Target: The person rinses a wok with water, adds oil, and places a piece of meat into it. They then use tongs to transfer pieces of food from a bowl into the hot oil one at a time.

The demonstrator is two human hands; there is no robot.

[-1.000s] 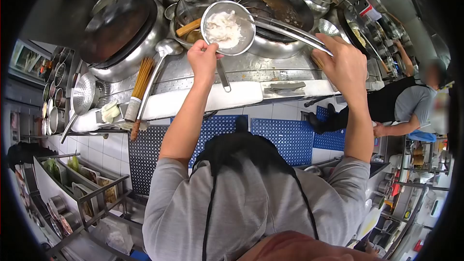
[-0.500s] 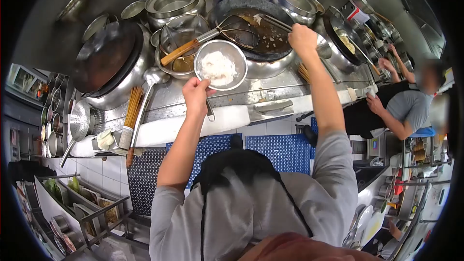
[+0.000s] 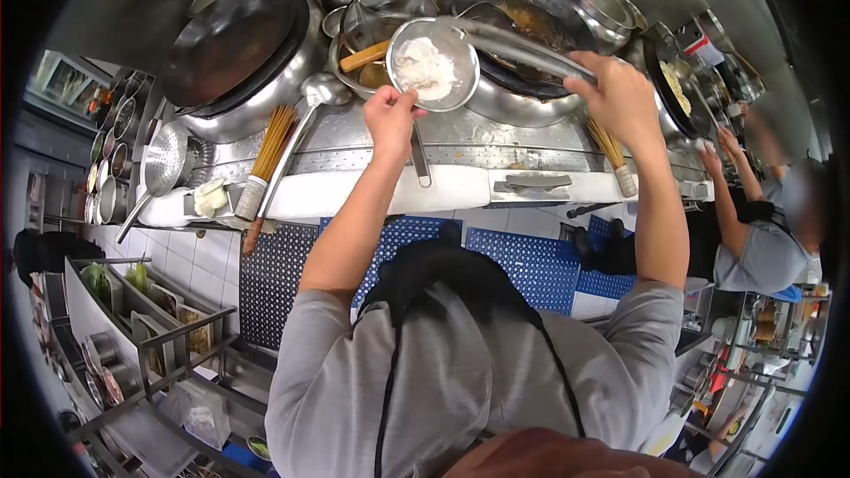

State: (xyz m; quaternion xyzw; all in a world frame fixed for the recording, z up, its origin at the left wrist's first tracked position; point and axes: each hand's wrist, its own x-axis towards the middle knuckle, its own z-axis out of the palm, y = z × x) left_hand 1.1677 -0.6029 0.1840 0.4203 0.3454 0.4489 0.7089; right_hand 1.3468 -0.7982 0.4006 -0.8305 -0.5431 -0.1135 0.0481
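My left hand [image 3: 392, 120] grips the rim side of a small metal saucepan [image 3: 465, 84], its handle hanging down below. Inside lies a white, batter-like mass [image 3: 423, 68]; what is in it I cannot make out. Motion-blurred metal tongs [image 3: 529, 51] are closed in my right hand [image 3: 620, 97], with their tips over the saucepan's right rim. Beyond them sits a wok of brown oil [image 3: 531, 18]. The saucepan partly covers a wood-handled wire skimmer [image 3: 365, 56] resting over a round pot to the left.
A dark wok [image 3: 235, 44] stands at left, near a ladle [image 3: 326, 88], a perforated scoop [image 3: 166, 159] and a bamboo brush [image 3: 274, 142]. Another bamboo brush [image 3: 611, 155] lies at right. White cloth [image 3: 443, 190] lines the counter edge. Co-workers [image 3: 753, 248] stand at right.
My right hand has drawn the tongs back from the oil, so their tips are now by the saucepan. The view has shifted; my left hand still holds the saucepan.
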